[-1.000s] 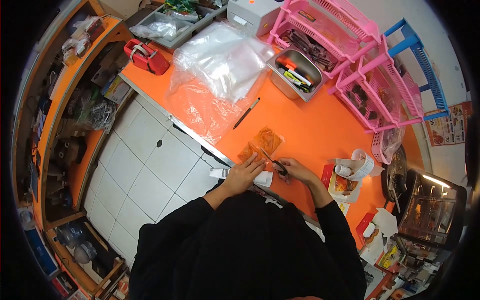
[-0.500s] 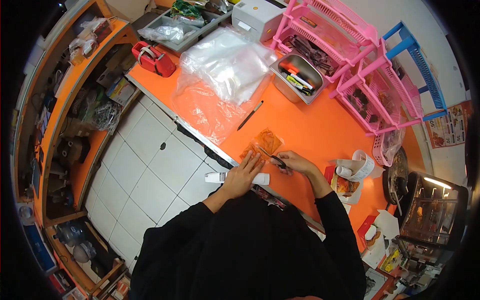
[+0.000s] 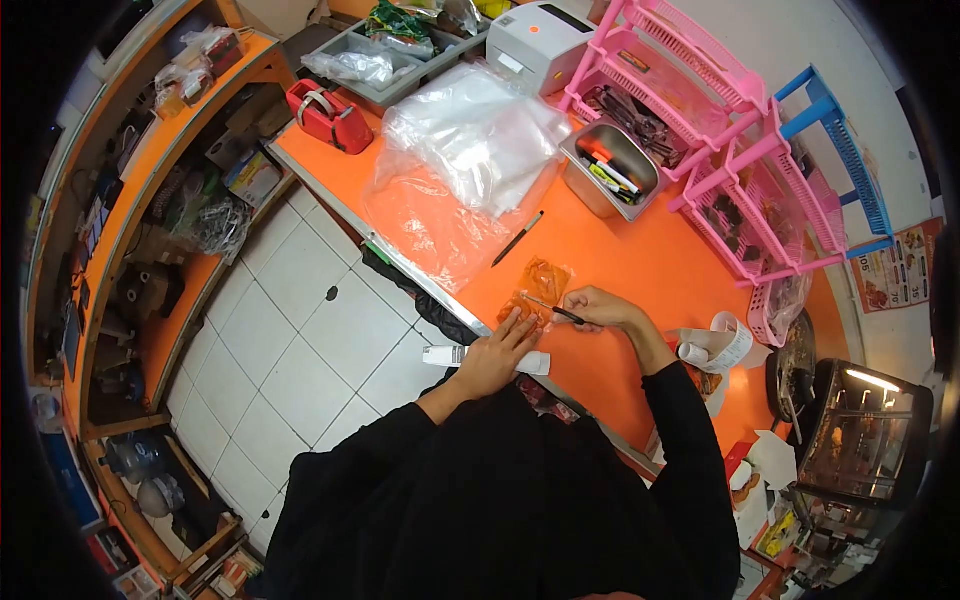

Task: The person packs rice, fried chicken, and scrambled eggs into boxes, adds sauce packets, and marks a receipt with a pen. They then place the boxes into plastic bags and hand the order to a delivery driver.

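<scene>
Two small clear plastic packets with orange contents (image 3: 546, 276) lie at the front of the orange table, one partly over or against the other. My left hand (image 3: 495, 356) rests on the nearer packet, fingers stretched out and lying flat on it. In my right hand (image 3: 603, 309) is a pair of scissors (image 3: 568, 316), gripped by its black handle. Its thin metal blades point left across the packets, just beyond my left fingertips. A white box-like item with dark print (image 3: 440, 356) shows under my left wrist at the table's edge.
A black pen (image 3: 517, 239) and large clear plastic bags (image 3: 470, 135) lie farther back. Beyond them stand a metal container of markers (image 3: 612, 170), a label printer (image 3: 540, 45) and a pink rack (image 3: 690, 100). A paper roll (image 3: 728, 338) sits to the right.
My view has shifted slightly. The scissors have turned in my right hand, so the black handle loops now show edge-on. My left hand stays on the packet.
</scene>
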`<state>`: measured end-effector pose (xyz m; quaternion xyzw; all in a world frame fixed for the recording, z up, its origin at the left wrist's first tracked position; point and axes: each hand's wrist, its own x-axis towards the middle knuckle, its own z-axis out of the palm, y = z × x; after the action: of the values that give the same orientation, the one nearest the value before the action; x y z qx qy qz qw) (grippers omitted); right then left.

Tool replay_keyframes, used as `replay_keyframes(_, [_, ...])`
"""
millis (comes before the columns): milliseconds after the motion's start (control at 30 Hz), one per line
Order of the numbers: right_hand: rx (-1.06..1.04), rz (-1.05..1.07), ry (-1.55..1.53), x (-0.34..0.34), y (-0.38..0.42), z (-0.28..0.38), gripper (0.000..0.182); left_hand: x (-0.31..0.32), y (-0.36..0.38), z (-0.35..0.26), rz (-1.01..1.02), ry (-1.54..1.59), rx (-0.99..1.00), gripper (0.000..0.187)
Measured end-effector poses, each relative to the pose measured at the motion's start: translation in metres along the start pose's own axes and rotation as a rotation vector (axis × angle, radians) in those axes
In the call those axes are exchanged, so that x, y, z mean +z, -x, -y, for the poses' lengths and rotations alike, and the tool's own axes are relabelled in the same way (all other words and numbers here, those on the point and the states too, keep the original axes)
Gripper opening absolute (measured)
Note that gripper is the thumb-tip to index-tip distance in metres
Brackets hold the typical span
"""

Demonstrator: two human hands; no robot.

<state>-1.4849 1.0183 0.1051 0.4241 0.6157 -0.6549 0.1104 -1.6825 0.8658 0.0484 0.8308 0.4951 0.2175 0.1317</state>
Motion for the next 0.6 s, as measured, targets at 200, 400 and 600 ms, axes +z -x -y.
replay_keyframes(200, [0.049,-0.018,-0.019,0.003,-0.008,0.009,0.038,0.000,0.001,-0.002,-0.005,0.016,-0.013,0.075])
replay_keyframes(400, [0.003,-0.058,0.058,0.013,-0.006,0.015,0.049,0.001,0.001,-0.001,-0.015,-0.010,-0.002,0.073])
replay_keyframes(600, [-0.131,-0.243,0.107,0.025,-0.024,0.015,0.050,-0.006,0.000,-0.004,0.028,0.012,0.005,0.065])
